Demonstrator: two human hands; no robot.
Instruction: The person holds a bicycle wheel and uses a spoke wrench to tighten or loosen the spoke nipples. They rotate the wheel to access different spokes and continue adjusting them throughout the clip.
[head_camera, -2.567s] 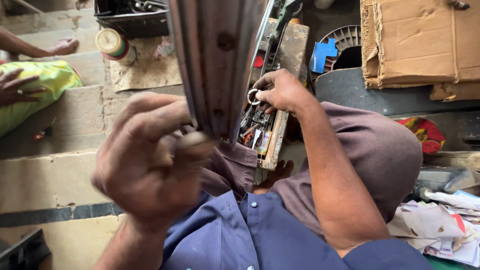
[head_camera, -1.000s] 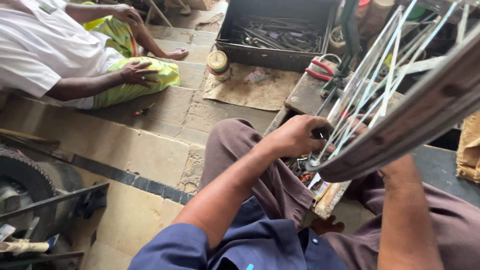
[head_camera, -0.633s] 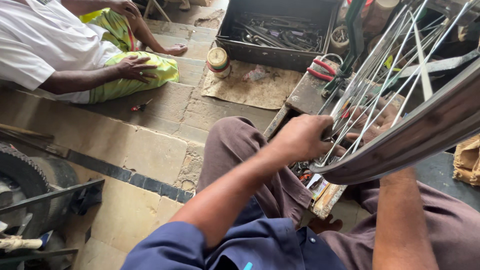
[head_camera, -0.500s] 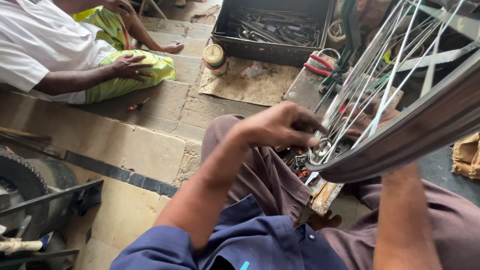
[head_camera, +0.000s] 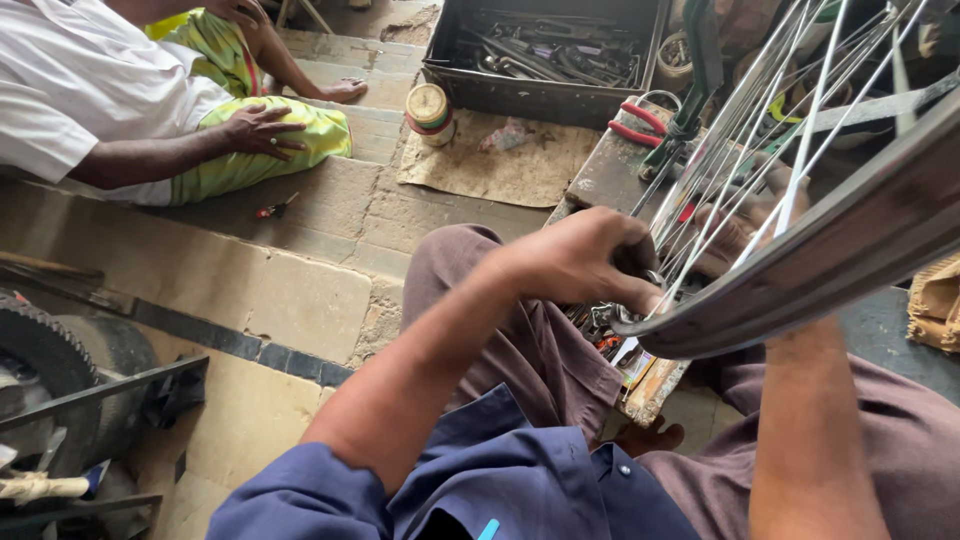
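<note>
Since half a second earlier, the left hand (head_camera: 585, 262) is seen lowered a little and drawn back against the wheel rim (head_camera: 800, 265), where before it was raised with the fingers lifted. Its fingers are now curled and pressed together at the inner edge of the rim, where the spokes (head_camera: 735, 130) meet it; a small dark tool or nipple seems to be pinched there, though what exactly is gripped cannot be told. The rim is held tilted across the right side of the view, above the lap, with the spokes fanning up towards the top edge.

The right hand (head_camera: 745, 225) is seen behind the spokes, beyond the rim; whether it is spread or clenched cannot be told, since it is largely hidden. Its forearm is passed under the rim.

Beneath the wheel, a narrow wooden tray (head_camera: 650, 375) of small parts is laid between the knees. Beyond it, red-handled pliers (head_camera: 635, 125) are set on a dark block, near a metal toolbox (head_camera: 545, 60) and a round tin (head_camera: 430, 108). Another person's hand (head_camera: 258, 128) is rested on a green-clad knee at the upper left. A tyre (head_camera: 60, 360) is seen at the lower left.
</note>
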